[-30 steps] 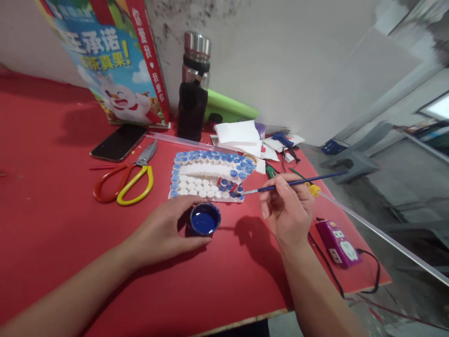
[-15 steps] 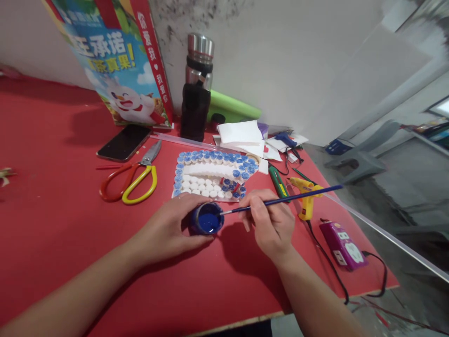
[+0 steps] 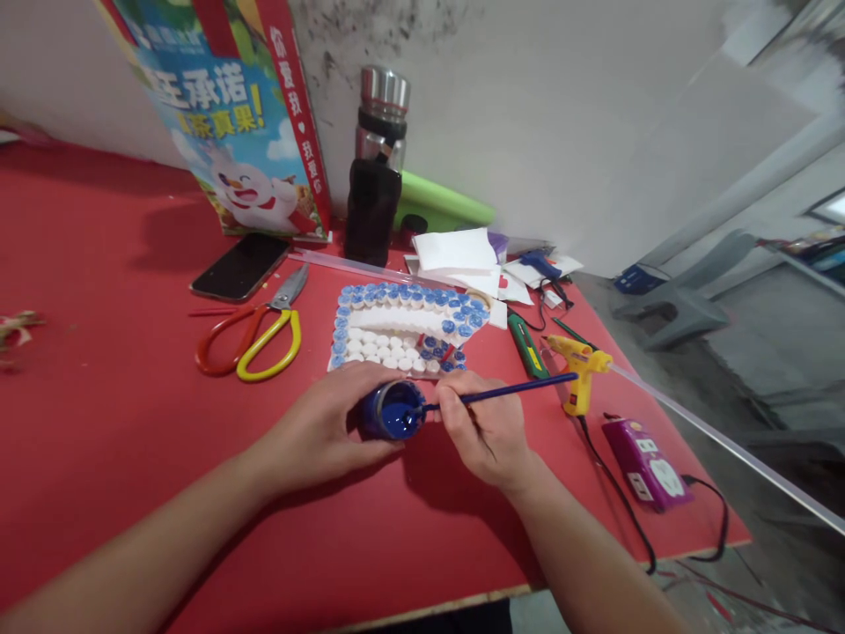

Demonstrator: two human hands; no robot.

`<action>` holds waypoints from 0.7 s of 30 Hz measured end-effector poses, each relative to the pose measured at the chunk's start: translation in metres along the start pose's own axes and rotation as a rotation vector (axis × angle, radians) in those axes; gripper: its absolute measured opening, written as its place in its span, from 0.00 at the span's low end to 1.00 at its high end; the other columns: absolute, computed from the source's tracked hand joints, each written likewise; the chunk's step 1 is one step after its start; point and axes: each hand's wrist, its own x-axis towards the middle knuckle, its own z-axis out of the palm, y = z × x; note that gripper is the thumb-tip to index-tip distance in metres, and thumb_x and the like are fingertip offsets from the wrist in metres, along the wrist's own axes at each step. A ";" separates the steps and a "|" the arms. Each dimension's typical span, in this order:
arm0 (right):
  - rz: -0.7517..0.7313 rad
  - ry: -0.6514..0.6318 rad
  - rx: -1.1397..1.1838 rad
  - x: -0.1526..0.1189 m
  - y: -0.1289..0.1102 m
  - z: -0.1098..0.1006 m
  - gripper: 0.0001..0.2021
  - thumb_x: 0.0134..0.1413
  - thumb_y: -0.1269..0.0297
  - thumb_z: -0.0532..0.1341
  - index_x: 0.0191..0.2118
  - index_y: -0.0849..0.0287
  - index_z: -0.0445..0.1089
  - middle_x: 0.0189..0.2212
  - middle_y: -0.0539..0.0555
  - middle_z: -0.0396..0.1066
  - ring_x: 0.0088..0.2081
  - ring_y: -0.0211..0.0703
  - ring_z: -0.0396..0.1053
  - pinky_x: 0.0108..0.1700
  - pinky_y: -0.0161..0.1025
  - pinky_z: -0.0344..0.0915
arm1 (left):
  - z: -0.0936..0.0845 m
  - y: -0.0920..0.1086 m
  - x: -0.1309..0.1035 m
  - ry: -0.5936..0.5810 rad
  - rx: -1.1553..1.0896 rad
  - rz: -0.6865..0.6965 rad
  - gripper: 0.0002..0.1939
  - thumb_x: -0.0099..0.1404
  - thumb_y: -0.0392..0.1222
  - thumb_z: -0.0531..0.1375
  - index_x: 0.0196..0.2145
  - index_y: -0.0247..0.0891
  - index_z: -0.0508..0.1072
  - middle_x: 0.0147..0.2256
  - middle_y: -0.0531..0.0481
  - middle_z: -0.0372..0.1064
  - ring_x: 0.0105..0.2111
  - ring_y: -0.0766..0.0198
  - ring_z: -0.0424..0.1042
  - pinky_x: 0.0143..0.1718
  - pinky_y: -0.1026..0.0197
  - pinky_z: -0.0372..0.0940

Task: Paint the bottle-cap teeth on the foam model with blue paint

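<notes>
My left hand (image 3: 330, 421) is wrapped round a small jar of blue paint (image 3: 371, 416), its mouth tilted toward my right hand. Between thumb and fingers, my right hand (image 3: 485, 430) grips a thin blue paintbrush (image 3: 518, 388). The brush's tip is inside the jar, at the paint. Just behind both hands lies a craft panel (image 3: 383, 319) covered in small round white pieces. Blue paint coats the pieces along its top, its left edge and part of the right. My hands hide a little of its front edge.
Red-and-yellow scissors (image 3: 269, 345) and a phone (image 3: 241, 266) lie at the left. A bottle (image 3: 375, 194) stands behind, beside a printed bag (image 3: 244, 132). To the right are a green utility knife (image 3: 526, 346), a yellow glue gun (image 3: 578, 374) and a purple power socket (image 3: 645, 465) with cables.
My right hand has moved left toward the jar, and the brush tip has dipped into the paint. The whole view has shifted slightly. My left hand still holds the jar.
</notes>
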 end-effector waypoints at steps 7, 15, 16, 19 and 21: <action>-0.005 0.000 0.001 -0.001 0.001 0.000 0.10 0.71 0.70 0.55 0.36 0.55 0.69 0.26 0.49 0.74 0.26 0.36 0.72 0.29 0.34 0.67 | -0.001 0.000 0.000 0.006 0.007 0.011 0.26 0.64 0.43 0.72 0.57 0.45 0.73 0.52 0.48 0.78 0.50 0.53 0.76 0.52 0.54 0.69; 0.120 0.093 0.060 -0.007 0.002 -0.005 0.10 0.72 0.70 0.56 0.37 0.56 0.71 0.25 0.48 0.72 0.24 0.35 0.70 0.28 0.33 0.66 | 0.000 0.002 0.000 0.007 0.008 -0.015 0.23 0.65 0.45 0.71 0.56 0.44 0.74 0.50 0.48 0.78 0.49 0.54 0.76 0.49 0.56 0.70; 0.159 0.112 0.088 -0.008 0.004 -0.006 0.10 0.72 0.70 0.56 0.38 0.56 0.72 0.25 0.47 0.72 0.22 0.34 0.69 0.26 0.33 0.64 | 0.000 0.002 -0.001 0.011 0.012 -0.018 0.23 0.65 0.45 0.72 0.56 0.44 0.74 0.50 0.48 0.78 0.49 0.54 0.76 0.50 0.56 0.70; 0.223 0.164 0.170 -0.013 0.009 -0.007 0.12 0.74 0.69 0.56 0.37 0.56 0.72 0.26 0.46 0.72 0.20 0.31 0.65 0.24 0.32 0.62 | 0.000 0.002 -0.001 0.014 0.022 -0.024 0.24 0.64 0.44 0.72 0.56 0.45 0.74 0.51 0.49 0.78 0.49 0.54 0.77 0.50 0.56 0.69; 0.242 0.185 0.198 -0.014 0.013 -0.007 0.11 0.74 0.69 0.56 0.37 0.56 0.73 0.26 0.46 0.72 0.20 0.30 0.65 0.24 0.31 0.61 | 0.000 0.002 -0.001 0.013 0.026 -0.025 0.24 0.63 0.43 0.72 0.56 0.45 0.74 0.51 0.49 0.78 0.49 0.54 0.77 0.50 0.56 0.69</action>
